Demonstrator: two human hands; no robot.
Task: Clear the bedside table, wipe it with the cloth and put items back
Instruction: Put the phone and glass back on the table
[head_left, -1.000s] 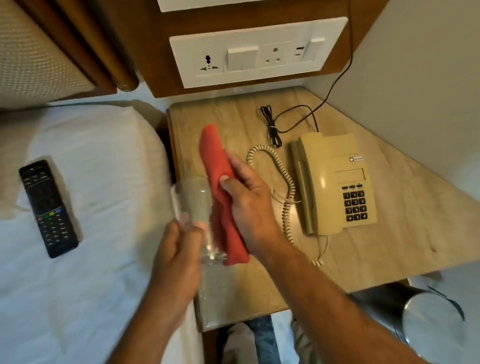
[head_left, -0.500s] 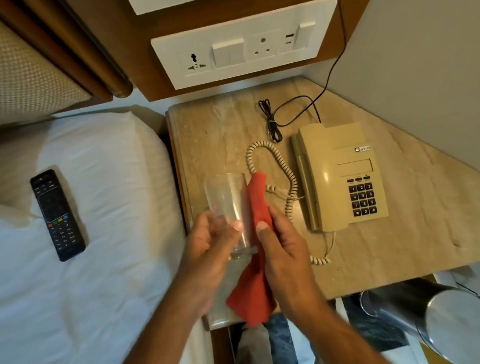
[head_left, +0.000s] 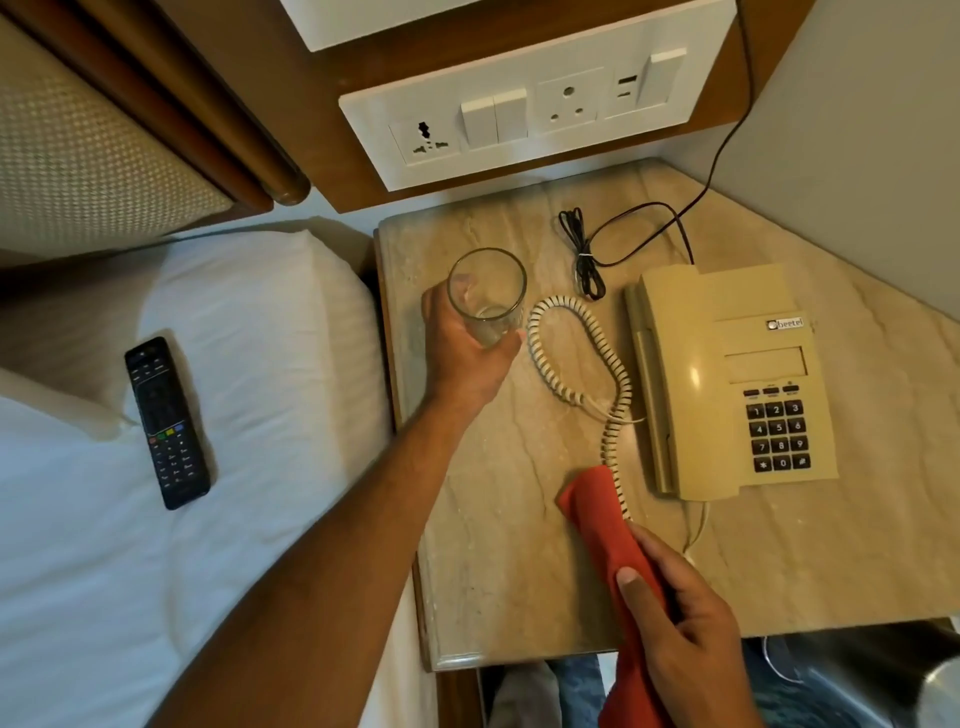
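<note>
The phone (head_left: 727, 379) at right of centre reads "beetel" on a small badge at its upper right corner, and the keypad shows 1 to 9, star, 0 and hash on dark keys. Three small buttons above the keypad carry lettering too fine to read. The remote (head_left: 166, 422) on the bed (head_left: 234, 519) at left has coloured keys, its markings too small to make out.

The left hand (head_left: 462, 353) reaches up across the table (head_left: 493, 519) from lower left, forearm stretched along the table's left side. Its fingers (head_left: 511, 344) wrap the lower half of a clear glass (head_left: 487, 293), thumb on the near left wall. The glass stands mouth-up at the upper left part of the table, just left of the coiled cord (head_left: 576, 364); whether its base touches the surface cannot be told.

The right hand (head_left: 675, 629) sits at lower right, over the table's front edge, curled shut round a red cloth (head_left: 605, 525). The thumb lies along the top of the cloth. The cloth is bunched into a roll: its upper end pokes toward the phone and overlaps the cord's lower end, its tail hangs below the hand past the table edge.

A thin black cable (head_left: 584, 260), bundled with a tie, lies behind the phone, under the white switch panel (head_left: 519, 119).
</note>
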